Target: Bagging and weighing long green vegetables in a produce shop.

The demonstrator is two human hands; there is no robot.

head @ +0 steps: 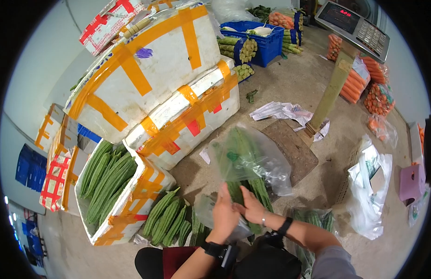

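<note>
A clear plastic bag (271, 167) holds several ridge gourds (241, 143); the lower ends of some stick out of its mouth towards me. My left hand (225, 211) and my right hand (254, 206) press on either side of one protruding ridge gourd (235, 192), close to the bag's mouth. More clear plastic film (204, 208) bunches beside and below my left hand. Part of the grip is hidden behind the fingers. Loose ridge gourds (170, 219) lie on the floor to the left, next to an uncovered foam box (145, 188) filled with more of them.
Taped foam boxes (163, 48) are stacked at the left. Ahead, a platform scale has a metal plate (288, 150), a post (329, 90) and a lit display head (353, 29). White plastic bags (371, 195) and bagged carrots (355, 83) are at right, a blue crate (268, 45) behind.
</note>
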